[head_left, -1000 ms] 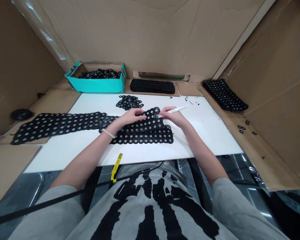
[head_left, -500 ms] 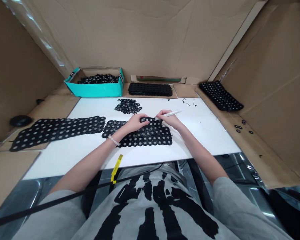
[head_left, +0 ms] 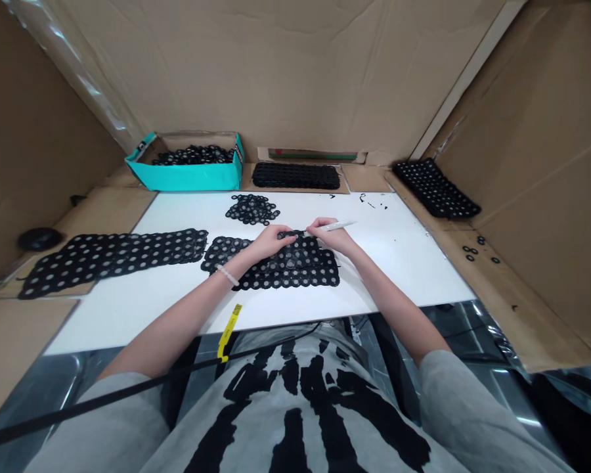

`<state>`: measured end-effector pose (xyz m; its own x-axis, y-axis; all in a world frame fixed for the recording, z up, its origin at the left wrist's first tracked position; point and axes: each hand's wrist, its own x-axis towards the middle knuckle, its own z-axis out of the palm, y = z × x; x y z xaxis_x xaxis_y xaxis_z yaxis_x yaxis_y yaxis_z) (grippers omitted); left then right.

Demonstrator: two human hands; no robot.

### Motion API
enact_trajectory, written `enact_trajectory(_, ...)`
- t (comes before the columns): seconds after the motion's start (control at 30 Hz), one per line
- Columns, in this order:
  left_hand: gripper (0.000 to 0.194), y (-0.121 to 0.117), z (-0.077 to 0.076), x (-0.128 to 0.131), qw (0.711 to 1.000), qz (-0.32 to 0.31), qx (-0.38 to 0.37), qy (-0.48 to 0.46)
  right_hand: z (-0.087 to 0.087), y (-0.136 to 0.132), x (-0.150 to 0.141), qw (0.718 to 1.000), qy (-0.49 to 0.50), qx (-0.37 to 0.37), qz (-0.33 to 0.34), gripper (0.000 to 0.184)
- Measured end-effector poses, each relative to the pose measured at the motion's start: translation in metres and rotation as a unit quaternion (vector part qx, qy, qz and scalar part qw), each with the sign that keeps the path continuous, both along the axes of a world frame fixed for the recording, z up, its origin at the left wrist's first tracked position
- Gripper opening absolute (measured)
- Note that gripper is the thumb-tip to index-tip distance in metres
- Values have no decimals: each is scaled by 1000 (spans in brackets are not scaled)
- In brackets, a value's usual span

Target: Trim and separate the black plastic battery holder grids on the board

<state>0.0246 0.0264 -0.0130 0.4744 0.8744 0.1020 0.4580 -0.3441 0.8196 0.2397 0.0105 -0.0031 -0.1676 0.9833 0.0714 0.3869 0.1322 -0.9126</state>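
A black sheet of joined rings with pale centres [head_left: 295,272] lies on the white board in front of me, partly under my forearm. My left hand [head_left: 270,242] pinches the far edge of this sheet between thumb and fingers. In my right hand [head_left: 331,235] is a slim white pen-like tool [head_left: 341,225], its tip down at the sheet's far edge beside my left fingertips. What the tip touches is too small to make out. A heap of loose black rings [head_left: 253,209] lies just beyond my left hand.
Another ring sheet [head_left: 113,256] stretches out at left. A turquoise-sided box [head_left: 187,177] of loose rings and a stack of sheets [head_left: 296,176] stand at the back. More sheets [head_left: 437,188] lie at right, near a few stray rings [head_left: 469,249]. Cardboard walls [head_left: 295,72] surround the board.
The far edge of the sheet has shifted slightly between my hands, and the white tool's angle has changed a little. Both hands keep their holds.
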Motion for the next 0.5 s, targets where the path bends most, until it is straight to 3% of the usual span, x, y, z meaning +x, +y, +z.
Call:
enact_trajectory(0.23,40,-5,2,1,996,12,-72,-52,-2,-2,-2,1000,4,3,11,25)
enact_trajectory(0.5,40,0,7,-12,975,-13,-195,-102,-12,-12,-17,994,-57,91,1,22)
